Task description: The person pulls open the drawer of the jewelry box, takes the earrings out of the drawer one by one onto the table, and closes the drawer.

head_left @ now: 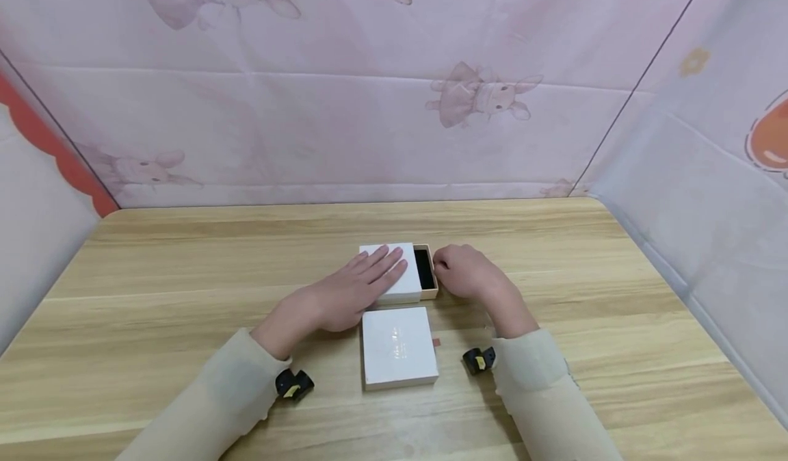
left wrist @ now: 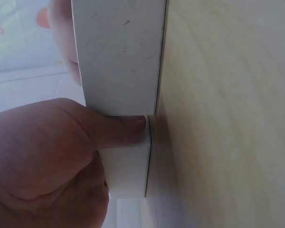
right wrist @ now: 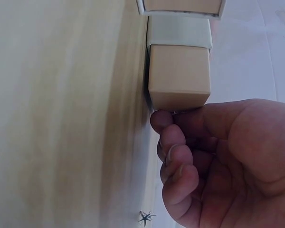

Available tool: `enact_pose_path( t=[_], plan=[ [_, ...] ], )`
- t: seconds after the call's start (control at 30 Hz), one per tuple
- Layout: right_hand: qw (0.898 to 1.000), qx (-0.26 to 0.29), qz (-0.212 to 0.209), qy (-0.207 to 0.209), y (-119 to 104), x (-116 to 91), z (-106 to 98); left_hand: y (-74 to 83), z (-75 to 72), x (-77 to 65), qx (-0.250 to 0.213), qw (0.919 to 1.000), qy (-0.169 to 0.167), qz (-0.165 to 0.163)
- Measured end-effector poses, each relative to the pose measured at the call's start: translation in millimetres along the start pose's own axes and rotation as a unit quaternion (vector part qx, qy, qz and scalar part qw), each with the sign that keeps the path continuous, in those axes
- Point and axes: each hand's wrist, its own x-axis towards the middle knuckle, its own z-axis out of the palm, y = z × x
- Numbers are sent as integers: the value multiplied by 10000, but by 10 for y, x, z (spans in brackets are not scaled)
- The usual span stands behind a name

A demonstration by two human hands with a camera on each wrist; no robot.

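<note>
A white drawer box (head_left: 411,273) lies at the table's middle, its tan inner drawer (head_left: 436,295) with black inside part-way out to the right. My left hand (head_left: 351,290) rests flat on the sleeve, fingers spread on top, and its thumb (left wrist: 126,129) lies against the near side. At the drawer's end my right hand (head_left: 464,271) pinches with thumb and forefinger, other fingers curled; the pinched pull tab is hidden between the fingertips. A second white box (head_left: 400,348) with gold lettering lies closed just in front, a small reddish tab (head_left: 436,343) at its right side.
A wooden table (head_left: 203,262) spreads around the boxes, backed by a pink rabbit-print curtain (head_left: 345,133). A small star-shaped thing (right wrist: 145,217) shows in the right wrist view. Black cameras (head_left: 479,360) sit at both cuffs.
</note>
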Motion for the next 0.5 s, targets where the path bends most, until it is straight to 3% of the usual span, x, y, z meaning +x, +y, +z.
enact_pose_path(
  t=[0.5],
  plan=[
    [10000, 44, -4, 18, -53, -7, -11, 5, -28, -25, 59, 9999, 82, 92]
  ],
)
